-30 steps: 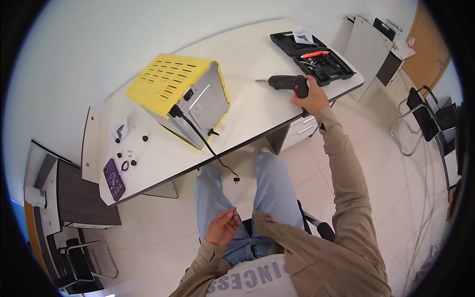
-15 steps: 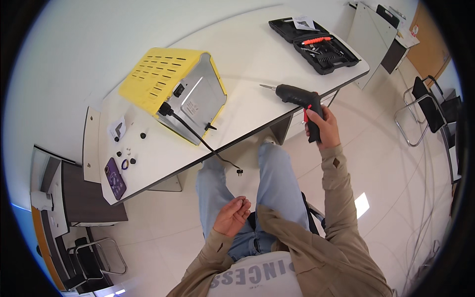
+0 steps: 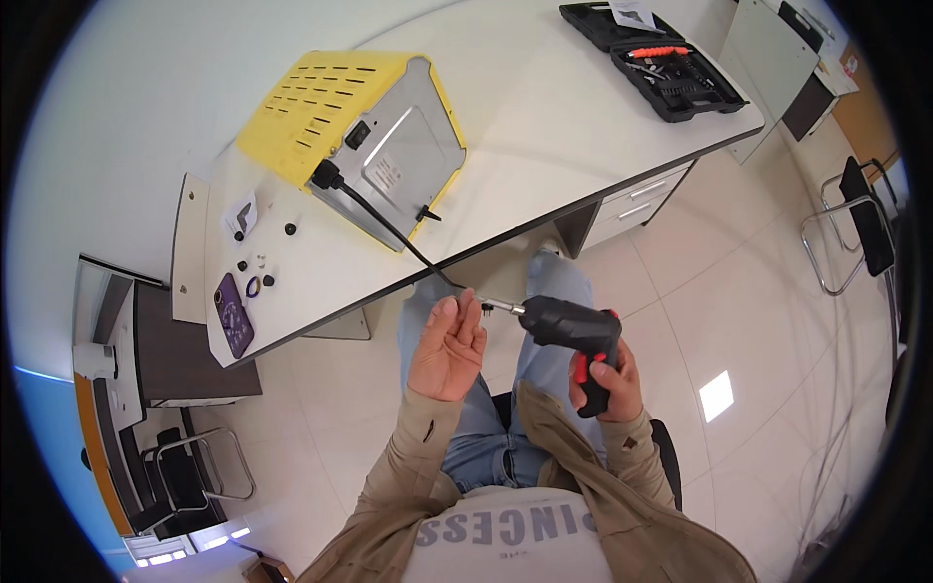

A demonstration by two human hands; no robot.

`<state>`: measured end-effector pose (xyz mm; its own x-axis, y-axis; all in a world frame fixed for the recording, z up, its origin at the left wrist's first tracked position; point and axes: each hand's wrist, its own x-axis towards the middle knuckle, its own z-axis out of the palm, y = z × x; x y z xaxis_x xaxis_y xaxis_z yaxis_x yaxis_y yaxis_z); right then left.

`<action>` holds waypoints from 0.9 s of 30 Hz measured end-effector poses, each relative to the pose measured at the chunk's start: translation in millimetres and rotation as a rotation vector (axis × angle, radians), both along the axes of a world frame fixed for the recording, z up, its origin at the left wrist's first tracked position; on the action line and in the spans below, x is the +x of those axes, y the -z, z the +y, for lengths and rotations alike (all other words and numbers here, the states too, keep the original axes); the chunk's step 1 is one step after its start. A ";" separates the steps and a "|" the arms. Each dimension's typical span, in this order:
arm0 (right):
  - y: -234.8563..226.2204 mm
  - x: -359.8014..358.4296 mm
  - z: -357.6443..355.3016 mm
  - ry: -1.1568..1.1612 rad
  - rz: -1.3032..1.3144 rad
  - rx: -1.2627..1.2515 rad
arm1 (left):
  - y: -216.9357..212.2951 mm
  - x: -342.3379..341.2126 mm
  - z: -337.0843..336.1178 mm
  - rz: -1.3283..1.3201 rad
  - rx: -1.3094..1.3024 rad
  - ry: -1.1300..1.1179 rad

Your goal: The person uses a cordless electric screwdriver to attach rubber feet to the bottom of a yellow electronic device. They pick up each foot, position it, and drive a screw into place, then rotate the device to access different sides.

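Above my lap, my right hand [image 3: 612, 381] is wrapped round the handle of a black and red cordless screwdriver [image 3: 569, 323], whose metal bit points left. The thumb and fingertips of my left hand [image 3: 449, 355] come together at the tip of that bit; whatever small thing they may pinch is too small to make out. Beyond them on the table stands a yellow slotted metal appliance [image 3: 311, 107], its grey metal panel [image 3: 403, 146] turned toward me. A black power cord [image 3: 379, 216] runs from it over the table edge and passes behind my left fingertips.
On the white table [image 3: 525, 146], an open black tool case [image 3: 671, 83] with bits and an orange flexible shaft lies far right. At the left are a purple phone [image 3: 233, 316], several small black round parts [image 3: 290, 229] and a paper sheet [image 3: 240, 214]. A chair [image 3: 860, 219] stands at right.
My right hand has brought the screwdriver down and left, off the table edge to over my lap. My left hand has risen to meet its bit. The view has shifted slightly.
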<state>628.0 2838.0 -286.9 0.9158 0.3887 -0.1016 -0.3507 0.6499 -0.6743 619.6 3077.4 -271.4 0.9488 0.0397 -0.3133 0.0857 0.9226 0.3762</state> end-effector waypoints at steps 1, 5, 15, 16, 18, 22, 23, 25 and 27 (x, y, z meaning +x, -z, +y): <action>-2.7 -5.1 1.4 0.024 0.029 -0.031 | -1.6 1.9 -1.8 -0.009 0.005 -0.008; -0.3 -9.4 1.8 0.024 -0.039 -0.173 | -6.0 4.5 -10.6 0.041 -0.043 -0.052; -2.3 -10.0 6.0 0.070 -0.103 -0.289 | -2.4 8.4 -10.1 0.014 -0.152 -0.021; -2.2 -10.0 6.2 0.071 -0.102 -0.286 | -2.8 8.5 -10.6 0.008 -0.152 -0.018; -2.2 -10.1 6.5 0.074 -0.101 -0.281 | -3.2 8.3 -11.3 0.010 -0.155 -0.024; -3.4 -9.8 7.5 0.063 -0.079 -0.251 | -2.9 7.6 -10.5 0.001 -0.206 -0.020; -2.7 -10.2 7.9 0.064 -0.080 -0.250 | -3.2 7.7 -10.4 -0.004 -0.204 -0.019; -2.5 -10.5 8.8 0.066 -0.079 -0.245 | -4.3 8.1 -10.0 -0.014 -0.200 -0.016; -3.1 -10.7 9.7 0.068 -0.075 -0.238 | -4.3 7.9 -9.4 -0.028 -0.214 -0.009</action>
<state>617.3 2847.7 -283.8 0.9475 0.2987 -0.1139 -0.2548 0.4903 -0.8335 627.4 3068.0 -267.1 0.9573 -0.0167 -0.2886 0.0696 0.9823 0.1741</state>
